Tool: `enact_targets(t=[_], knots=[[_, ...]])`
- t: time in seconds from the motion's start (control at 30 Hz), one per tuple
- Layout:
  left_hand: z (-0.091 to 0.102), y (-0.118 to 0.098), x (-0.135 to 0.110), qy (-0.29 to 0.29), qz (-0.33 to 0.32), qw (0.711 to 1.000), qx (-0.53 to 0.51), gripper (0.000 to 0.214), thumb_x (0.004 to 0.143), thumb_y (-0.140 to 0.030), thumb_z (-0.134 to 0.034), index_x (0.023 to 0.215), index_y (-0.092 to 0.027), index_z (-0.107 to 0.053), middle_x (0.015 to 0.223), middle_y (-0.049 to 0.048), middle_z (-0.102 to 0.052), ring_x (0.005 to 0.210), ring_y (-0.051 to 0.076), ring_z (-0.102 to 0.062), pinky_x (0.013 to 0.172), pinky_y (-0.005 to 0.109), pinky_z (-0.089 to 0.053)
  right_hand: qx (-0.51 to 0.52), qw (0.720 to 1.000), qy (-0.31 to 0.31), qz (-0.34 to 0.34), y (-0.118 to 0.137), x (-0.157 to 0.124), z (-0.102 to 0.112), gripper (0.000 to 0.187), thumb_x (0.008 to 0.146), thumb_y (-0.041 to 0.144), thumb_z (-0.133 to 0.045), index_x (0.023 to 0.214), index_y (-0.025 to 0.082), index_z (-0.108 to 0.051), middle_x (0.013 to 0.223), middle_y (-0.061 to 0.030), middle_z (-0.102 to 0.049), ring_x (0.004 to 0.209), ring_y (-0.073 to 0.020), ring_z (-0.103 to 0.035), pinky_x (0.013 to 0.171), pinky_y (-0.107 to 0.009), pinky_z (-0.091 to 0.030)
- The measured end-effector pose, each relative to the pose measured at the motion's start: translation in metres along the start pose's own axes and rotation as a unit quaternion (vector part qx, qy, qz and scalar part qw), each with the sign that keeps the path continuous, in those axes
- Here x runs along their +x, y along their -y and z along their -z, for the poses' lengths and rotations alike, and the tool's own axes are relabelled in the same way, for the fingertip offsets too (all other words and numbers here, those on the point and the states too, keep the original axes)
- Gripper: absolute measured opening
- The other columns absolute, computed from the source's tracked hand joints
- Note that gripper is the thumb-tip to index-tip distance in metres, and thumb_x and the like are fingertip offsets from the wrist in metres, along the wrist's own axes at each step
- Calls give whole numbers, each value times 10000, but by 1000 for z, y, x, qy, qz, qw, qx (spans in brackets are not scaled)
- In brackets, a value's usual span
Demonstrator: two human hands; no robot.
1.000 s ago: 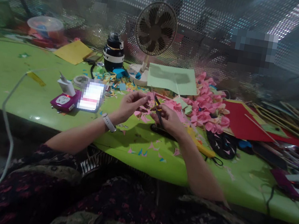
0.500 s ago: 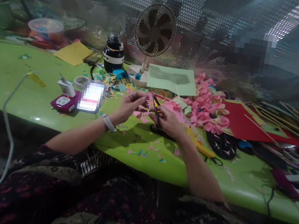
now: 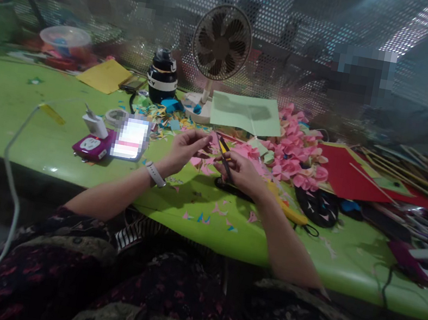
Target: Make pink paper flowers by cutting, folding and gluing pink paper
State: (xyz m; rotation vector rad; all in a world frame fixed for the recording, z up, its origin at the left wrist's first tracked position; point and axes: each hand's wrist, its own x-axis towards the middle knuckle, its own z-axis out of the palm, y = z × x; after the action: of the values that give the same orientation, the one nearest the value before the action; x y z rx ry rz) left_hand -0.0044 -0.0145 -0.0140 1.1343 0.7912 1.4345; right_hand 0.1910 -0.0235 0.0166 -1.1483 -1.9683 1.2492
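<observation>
My left hand (image 3: 186,149), wearing a white wristband (image 3: 155,174), is closed in a pinch on a small pink paper piece (image 3: 214,139). My right hand (image 3: 243,173) has its fingers wrapped round dark scissors (image 3: 226,158) that show a bit of yellow. The blades point up and away, close beside the pink piece. Whether they touch it I cannot tell. Below and behind both hands lie pink paper pieces (image 3: 206,167) on the green table. Small pink and blue offcuts (image 3: 219,210) are scattered nearer to me.
A fan (image 3: 222,43), a dark bottle (image 3: 162,78) and a pale green sheet (image 3: 247,113) stand at the back. Pink paper petals (image 3: 294,152) heap up to the right, near red sheets (image 3: 354,176). At left are a phone (image 3: 131,137) and a purple power socket (image 3: 92,145) with a cable.
The scissors have shifted slightly in my right hand, the blades looking closer together. My left hand stays nearly in place with the pink piece.
</observation>
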Motion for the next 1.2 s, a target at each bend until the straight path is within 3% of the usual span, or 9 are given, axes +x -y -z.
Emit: enact_targets(t=[0.3, 0.73, 1.2], knots=[[0, -1, 0, 17, 5, 1000, 6, 205, 823, -340, -768, 832, -164, -664, 771, 14, -693, 675, 94, -666, 628, 213, -573, -18, 1000, -7, 18, -1, 1, 1, 495, 741, 612, -746, 942, 196, -568, 693, 39, -536, 587, -105, -476, 540, -247, -349], [0, -2, 1, -13, 11, 1000, -21, 219, 805, -323, -779, 796, -157, -637, 735, -8, -653, 654, 88, -662, 604, 211, -584, -23, 999, 20, 19, 4, 0, 0, 511, 755, 636, -715, 954, 185, -581, 692, 34, -535, 574, -103, -466, 554, -256, -353], [2, 0, 4, -9, 10, 1000, -19, 292, 760, -399, -812, 804, -167, -640, 747, -12, -658, 648, 85, -657, 599, 207, -582, -88, 995, 18, 47, 3, -2, 0, 480, 833, 660, -626, 931, 192, -581, 691, 17, -543, 595, -125, -485, 572, -272, -370]])
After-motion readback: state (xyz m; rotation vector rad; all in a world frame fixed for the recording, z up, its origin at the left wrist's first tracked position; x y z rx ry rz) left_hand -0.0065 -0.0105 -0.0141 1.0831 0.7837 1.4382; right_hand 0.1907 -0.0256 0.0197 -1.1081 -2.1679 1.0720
